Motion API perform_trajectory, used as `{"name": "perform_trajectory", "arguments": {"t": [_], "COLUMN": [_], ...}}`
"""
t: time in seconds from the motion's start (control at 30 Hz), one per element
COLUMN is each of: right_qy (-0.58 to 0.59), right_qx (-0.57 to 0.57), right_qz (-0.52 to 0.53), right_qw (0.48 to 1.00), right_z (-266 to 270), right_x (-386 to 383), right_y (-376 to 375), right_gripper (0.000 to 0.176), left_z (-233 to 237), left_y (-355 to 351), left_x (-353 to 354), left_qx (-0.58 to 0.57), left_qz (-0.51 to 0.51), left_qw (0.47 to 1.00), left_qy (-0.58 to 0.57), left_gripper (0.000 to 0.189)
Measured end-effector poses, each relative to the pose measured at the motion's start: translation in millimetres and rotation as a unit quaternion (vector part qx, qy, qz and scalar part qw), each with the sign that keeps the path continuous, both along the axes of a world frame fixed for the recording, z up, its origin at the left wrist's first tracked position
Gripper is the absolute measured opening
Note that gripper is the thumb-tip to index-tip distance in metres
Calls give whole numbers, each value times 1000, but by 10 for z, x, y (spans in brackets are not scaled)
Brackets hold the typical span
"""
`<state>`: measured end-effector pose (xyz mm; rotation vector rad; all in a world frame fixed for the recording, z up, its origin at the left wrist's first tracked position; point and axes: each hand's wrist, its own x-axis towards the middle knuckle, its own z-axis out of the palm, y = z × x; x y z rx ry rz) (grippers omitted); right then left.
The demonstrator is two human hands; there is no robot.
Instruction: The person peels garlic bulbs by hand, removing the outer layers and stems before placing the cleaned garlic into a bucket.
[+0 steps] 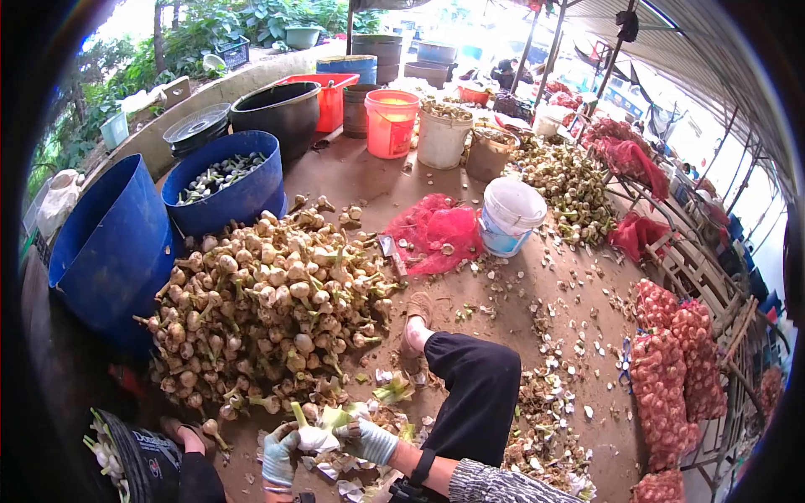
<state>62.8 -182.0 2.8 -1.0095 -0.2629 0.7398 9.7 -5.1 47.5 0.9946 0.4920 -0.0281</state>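
A pale, partly peeled garlic bulb [317, 438] with green stalk parts is held between my two gloved hands, low in the view. My left hand [279, 457] is closed on the bulb's left side. On its right side, my right hand [371, 442] grips the bulb by its loosened green-white outer leaves; the fingertips are partly hidden. Just beyond my hands lies a big heap of untrimmed garlic [260, 293] with roots and stalks. To the left, a black container [151, 465] holds white garlic with short green stems.
Blue tubs [109, 243] stand behind the heap at left. A red net bag [432, 235] and a white bucket [507, 220] are ahead. Peel scraps [545, 402] litter the ground on the right, near filled net sacks [658, 394]. More buckets [392, 124] line the back.
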Motion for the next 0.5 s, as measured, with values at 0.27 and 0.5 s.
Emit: {"name": "perform_trajectory", "arguments": {"t": [0.27, 0.5], "right_qy": [229, 323], "right_qx": [-55, 68], "right_qz": [36, 24], "right_qw": [971, 944], "right_z": [-42, -283], "right_x": [-5, 108], "right_y": [69, -87], "right_gripper": [17, 26], "left_z": [-341, -21], "left_y": [-180, -119], "left_x": [86, 22], "left_qx": [140, -191], "left_qz": [36, 93], "left_qw": [986, 972], "left_qy": [82, -100], "left_gripper": [20, 28]}}
